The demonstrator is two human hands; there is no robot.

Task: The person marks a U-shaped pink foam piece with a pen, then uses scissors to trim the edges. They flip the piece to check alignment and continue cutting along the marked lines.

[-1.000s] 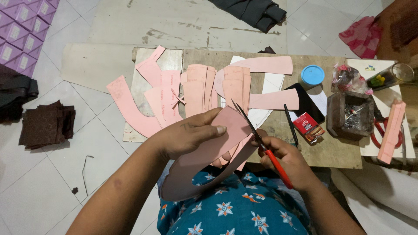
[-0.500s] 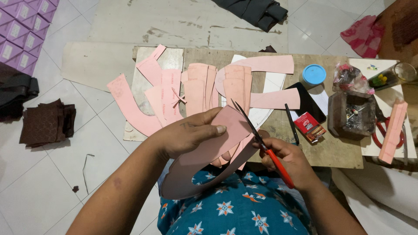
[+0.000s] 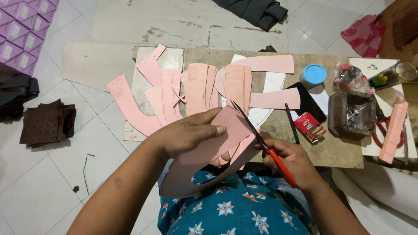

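1. At nine o'clock, on the tiled floor (image 3: 52, 182), lies a stack of dark brown fabric squares (image 3: 47, 124). Purple boxes (image 3: 19, 37) sit at ten o'clock.
2. The low wooden board (image 3: 331, 150) spans the middle. Pink pattern pieces (image 3: 174, 93) are fanned across it from ten to twelve o'clock.
3. The left hand (image 3: 187, 137) is just left of centre, with its fingers clamped on a large curved pink piece (image 3: 209, 152). The thumb lies on top and the fingers are underneath. The piece is held off the board, above the lap, curving down toward seven o'clock.
4. The right hand (image 3: 289, 159), at four o'clock from centre, has its fingers closed through the handles of the red-handled scissors (image 3: 261, 143). The dark blades point to eleven o'clock and bite the right edge of the held piece.
5. To the right, at two o'clock, a black pen (image 3: 291, 123) lies beside a small red box (image 3: 309, 126). A blue round lid (image 3: 314, 74) is above them.
6. At three o'clock stand a clear container of small items (image 3: 355, 115) and a pink strip (image 3: 394, 130). Another red-handled tool (image 3: 383, 130) lies between them.
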